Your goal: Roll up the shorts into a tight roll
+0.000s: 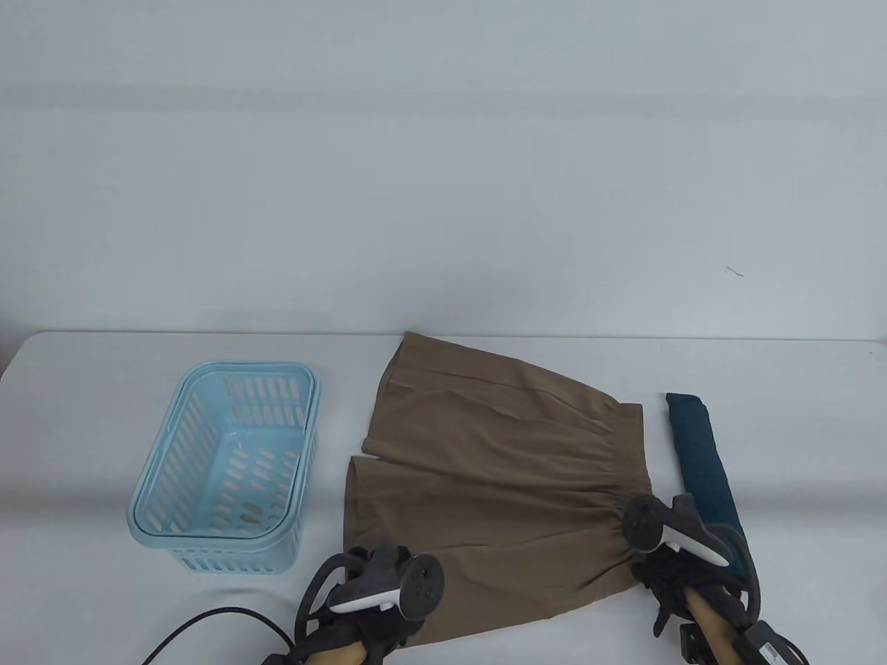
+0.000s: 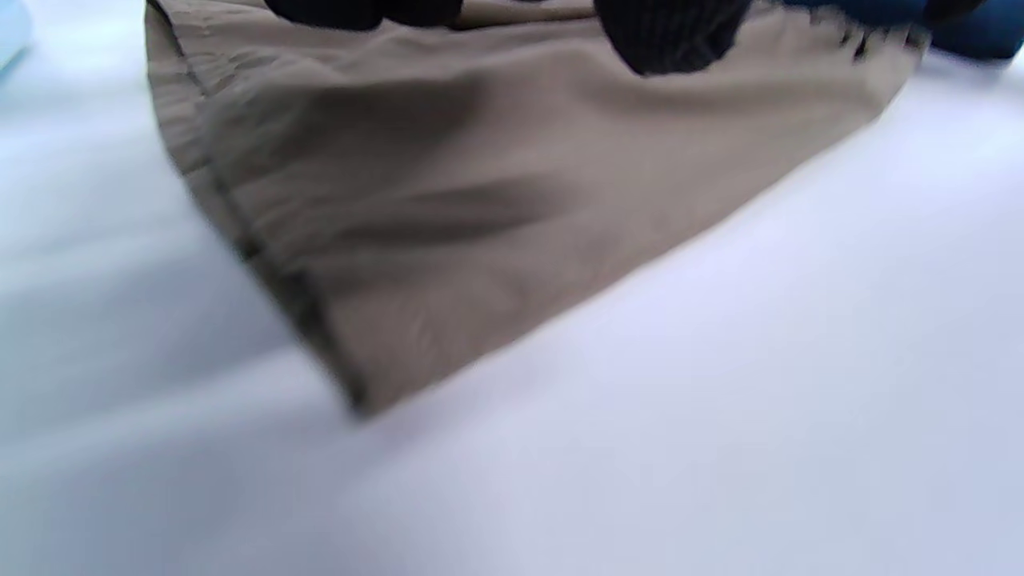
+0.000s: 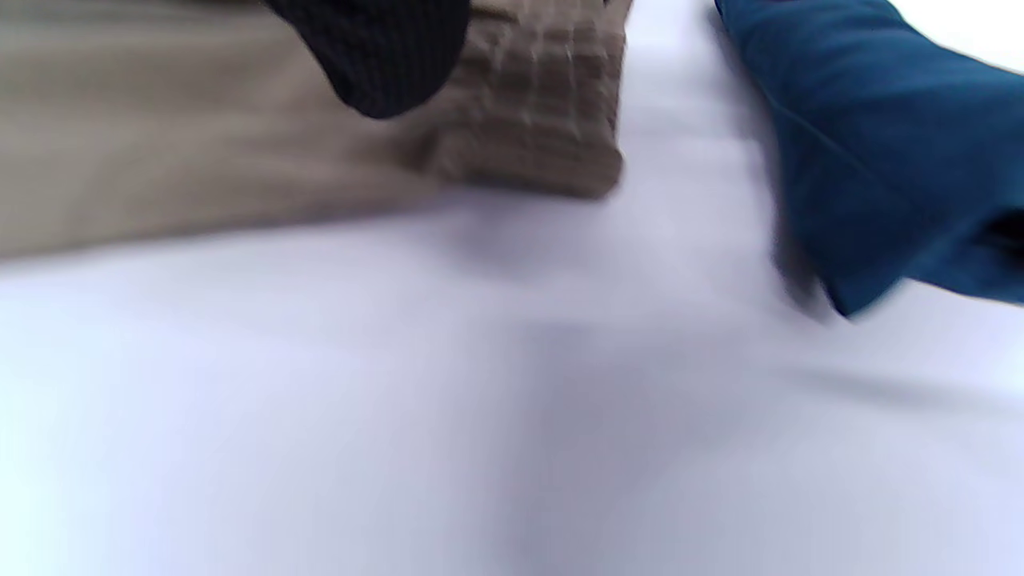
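The khaki shorts (image 1: 499, 471) are spread flat on the white tabletop (image 1: 104, 609), between a light blue basket (image 1: 225, 467) on the left and a dark blue rolled cloth (image 1: 703, 460) on the right. The waistband lies toward the right, gathered near the right hand (image 1: 669, 554); the two leg openings point toward the basket. No turn of a roll is seen yet, so the step in hand is judged to be the arranging or first gripping of the near edge.

The left hand (image 1: 378, 589) is placed at the near left corner of the shorts; in the left wrist view dark gloved fingertips (image 2: 672, 32) are seen on the cloth, but whether the grip is pinching or merely pressing cannot be told. The right hand is set at the near waistband corner, where one fingertip (image 3: 376, 56) lies on the elastic; its grip likewise cannot be told, since both wrist views are blurred.

For the next move, a straight edge is called for: the legs are probably to be folded together, then the cloth turned over firmly and evenly from one end.
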`<action>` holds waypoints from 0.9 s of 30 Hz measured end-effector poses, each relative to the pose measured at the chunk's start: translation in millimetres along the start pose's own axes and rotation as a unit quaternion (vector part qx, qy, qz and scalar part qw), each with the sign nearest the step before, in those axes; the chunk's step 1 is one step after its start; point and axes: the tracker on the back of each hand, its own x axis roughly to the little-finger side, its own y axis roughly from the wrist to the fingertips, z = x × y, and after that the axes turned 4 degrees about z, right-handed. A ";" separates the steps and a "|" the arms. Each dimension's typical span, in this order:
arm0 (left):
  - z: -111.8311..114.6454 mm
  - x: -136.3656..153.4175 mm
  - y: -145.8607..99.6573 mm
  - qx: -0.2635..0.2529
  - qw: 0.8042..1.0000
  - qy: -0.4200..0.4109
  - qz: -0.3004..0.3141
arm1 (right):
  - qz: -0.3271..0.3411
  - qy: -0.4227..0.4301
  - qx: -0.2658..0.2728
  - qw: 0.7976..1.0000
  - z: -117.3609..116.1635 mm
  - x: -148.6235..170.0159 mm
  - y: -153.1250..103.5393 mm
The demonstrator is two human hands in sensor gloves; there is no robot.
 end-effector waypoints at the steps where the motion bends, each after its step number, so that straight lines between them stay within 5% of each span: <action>1: 4.6 0.1 0.0 0.009 1.000 0.010 -0.002 | -0.002 -0.005 -0.007 1.000 -3.0 -0.1 0.8; 10: 31.8 4.5 7.8 0.098 0.994 0.049 -0.027 | -0.015 0.029 0.023 0.999 -18.7 3.6 7.1; 17: 30.5 -0.7 7.4 0.043 0.994 0.090 -0.038 | -0.027 0.005 0.084 0.996 -20.0 -0.4 7.5; 27: 13.0 16.2 -0.9 -0.017 1.000 0.011 -0.023 | -0.028 0.002 0.187 0.982 -16.3 -0.5 2.7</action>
